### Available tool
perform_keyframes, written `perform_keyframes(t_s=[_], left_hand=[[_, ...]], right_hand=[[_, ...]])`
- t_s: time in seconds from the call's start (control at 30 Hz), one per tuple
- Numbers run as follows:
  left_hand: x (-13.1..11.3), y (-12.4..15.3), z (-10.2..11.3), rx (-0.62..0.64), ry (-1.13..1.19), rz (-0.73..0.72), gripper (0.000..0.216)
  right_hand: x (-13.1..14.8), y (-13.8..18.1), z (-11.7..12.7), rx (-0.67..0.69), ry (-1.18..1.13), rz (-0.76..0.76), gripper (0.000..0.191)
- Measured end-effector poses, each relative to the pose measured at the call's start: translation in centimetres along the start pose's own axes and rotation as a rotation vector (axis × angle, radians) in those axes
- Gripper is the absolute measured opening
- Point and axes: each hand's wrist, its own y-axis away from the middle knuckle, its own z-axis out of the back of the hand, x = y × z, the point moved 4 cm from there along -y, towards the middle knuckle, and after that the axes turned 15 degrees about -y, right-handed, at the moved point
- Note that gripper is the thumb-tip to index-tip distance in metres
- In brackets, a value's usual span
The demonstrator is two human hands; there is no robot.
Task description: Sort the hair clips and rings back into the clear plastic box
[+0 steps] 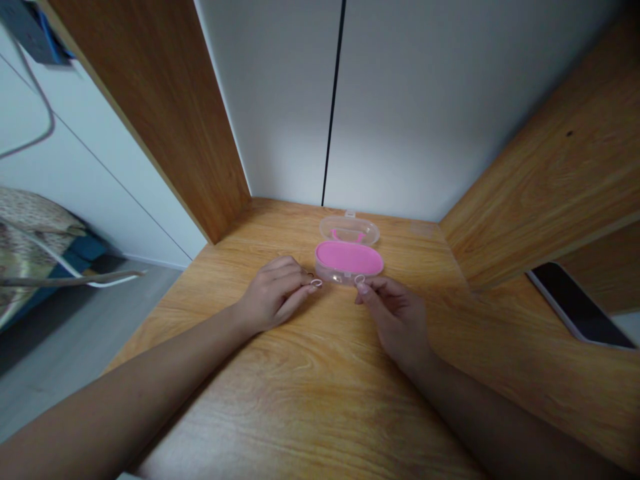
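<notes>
My left hand (277, 293) rests low over the wooden table, its thumb and fingers pinching a small thin ring (316, 283). A second dark loop seems to sit just behind that ring, too small to make out. Between thumb and forefinger, my right hand (397, 313) holds up another thin, light-coloured ring (359, 279). Just beyond both hands stands an oval clear plastic case (327, 273) with a pink panel (349, 257) across its top. Its transparent lid (371, 232) lies open at the back, with a pink handle (347, 238) showing on it.
The wooden table (280, 400) runs back to white cabinet doors (280, 100), with wooden panels (165, 87) on either side. A dark-screened phone (580, 307) lies at the right. Beyond the left edge are grey floor and patterned cloth (35, 220).
</notes>
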Motion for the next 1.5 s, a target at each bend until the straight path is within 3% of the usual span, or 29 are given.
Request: perform_keyframes(t_s=[0.2, 0.43, 0.67, 1.13, 1.5], left_hand=[[0.0, 0.0, -0.3, 0.048, -0.003, -0.011, 0.012], [-0.3, 0.2, -1.3, 0.211, 0.000, -0.071, 0.018], [-0.8, 0.3, -1.5, 0.233, -0.003, -0.155, 0.017], [-0.9, 0.4, -1.9, 0.295, -0.047, -0.201, 0.018], [-1.4, 0.3, -1.8, 0.330, -0.039, -0.212, 0.022]], right_hand=[[0.4, 0.2, -0.3, 0.035, 0.032, 0.041, 0.019], [1.8, 0.7, -1.8, 0.309, 0.233, 0.166, 0.012], [1.7, 1.1, -2.6, 0.459, 0.406, 0.247, 0.010], [1.3, 1.0, -2.8, 0.520, 0.701, 0.359, 0.018], [1.6, 1.1, -2.7, 0.445, 0.597, 0.410, 0.012]])
